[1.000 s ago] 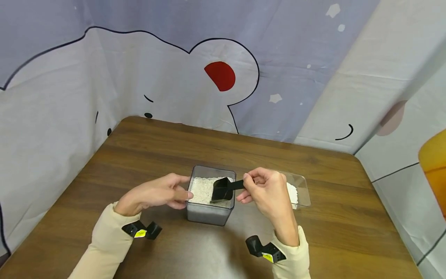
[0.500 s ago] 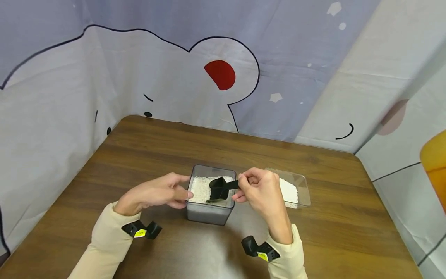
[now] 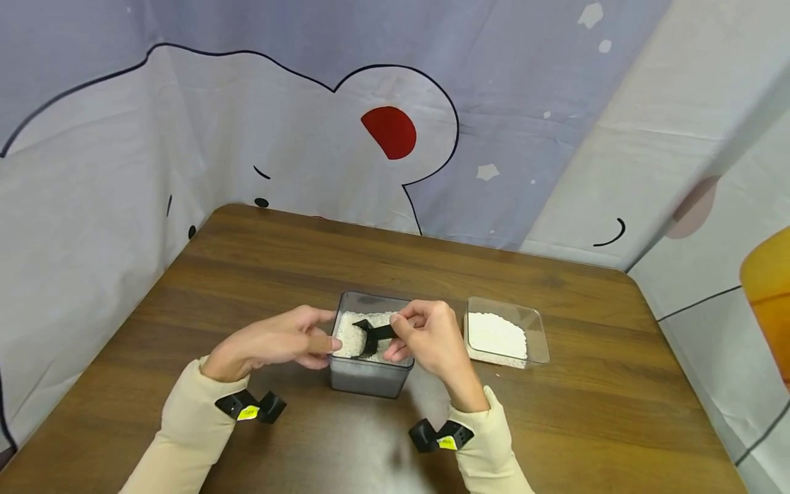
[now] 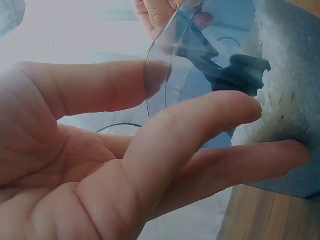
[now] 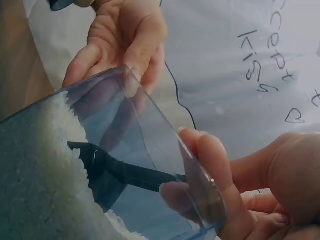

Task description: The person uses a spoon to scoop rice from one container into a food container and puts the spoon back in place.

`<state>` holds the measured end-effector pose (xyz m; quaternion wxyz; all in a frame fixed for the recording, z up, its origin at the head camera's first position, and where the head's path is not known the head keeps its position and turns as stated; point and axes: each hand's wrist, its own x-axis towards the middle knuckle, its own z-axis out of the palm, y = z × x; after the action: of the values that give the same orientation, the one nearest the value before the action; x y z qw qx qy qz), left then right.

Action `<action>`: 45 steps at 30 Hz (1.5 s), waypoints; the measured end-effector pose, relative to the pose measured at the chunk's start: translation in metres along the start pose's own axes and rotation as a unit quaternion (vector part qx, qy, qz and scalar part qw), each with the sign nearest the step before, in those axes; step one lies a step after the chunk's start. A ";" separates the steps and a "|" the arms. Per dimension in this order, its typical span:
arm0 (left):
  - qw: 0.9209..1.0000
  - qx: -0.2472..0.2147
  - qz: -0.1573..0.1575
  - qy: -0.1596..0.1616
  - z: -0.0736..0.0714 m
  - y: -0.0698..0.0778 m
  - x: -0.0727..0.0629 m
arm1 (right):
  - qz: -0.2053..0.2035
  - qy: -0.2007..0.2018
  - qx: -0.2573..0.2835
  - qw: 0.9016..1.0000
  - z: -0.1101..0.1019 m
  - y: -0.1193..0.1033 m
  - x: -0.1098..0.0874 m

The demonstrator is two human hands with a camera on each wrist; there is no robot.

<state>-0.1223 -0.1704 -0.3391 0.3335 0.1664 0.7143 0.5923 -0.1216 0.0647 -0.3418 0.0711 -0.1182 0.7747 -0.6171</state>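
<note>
A grey see-through plastic container (image 3: 370, 379) of white rice (image 5: 37, 170) stands on the table. My left hand (image 3: 274, 338) holds its left side, with the thumb hooked over the rim and the fingers along the outer wall (image 4: 215, 115). With thumb and fingers my right hand (image 3: 432, 341) pinches the handle of a black scoop (image 3: 370, 338). The scoop's head is down inside the container, its edge partly sunk in the rice. In the right wrist view, the scoop (image 5: 102, 172) shows through the clear wall.
To the right of the container is a shallow clear box (image 3: 537, 336) with white grains (image 3: 496, 335) in it. The wooden table (image 3: 284, 254) ends at a printed curtain (image 3: 296, 130) behind. A wrist camera (image 3: 441, 436) sits on each sleeve.
My right hand has moved left with the scoop, tipping its head further into the rice. The clear box on the right has come into fuller view. My left hand has stayed put.
</note>
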 end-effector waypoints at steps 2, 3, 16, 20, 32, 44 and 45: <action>1.000 -0.001 0.002 -0.001 0.000 0.000 0.000 | 0.000 -0.007 0.011 1.000 -0.001 0.001 0.001; 1.000 -0.001 0.001 0.000 0.000 0.000 0.000 | 0.001 -0.009 0.014 1.000 -0.002 0.001 0.001; 1.000 0.002 0.002 -0.005 -0.001 0.000 0.000 | 0.040 -0.002 0.115 0.993 -0.006 -0.001 0.001; 1.000 0.005 0.003 -0.006 -0.001 0.001 0.001 | 0.051 0.003 0.144 0.988 -0.016 -0.001 0.002; 1.000 0.011 -0.006 0.000 -0.001 0.000 -0.001 | 0.056 0.007 0.214 0.975 -0.052 0.007 0.004; 1.000 0.016 -0.004 -0.003 -0.002 0.001 -0.003 | 0.046 -0.009 0.277 0.960 -0.072 0.009 0.001; 1.000 0.015 -0.004 -0.002 -0.001 0.001 -0.003 | 0.043 -0.011 0.278 0.959 -0.073 0.009 0.001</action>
<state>-0.1214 -0.1729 -0.3369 0.3351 0.1699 0.7229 0.5799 -0.1422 0.1346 -0.3336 0.1364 -0.0668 0.5759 -0.8033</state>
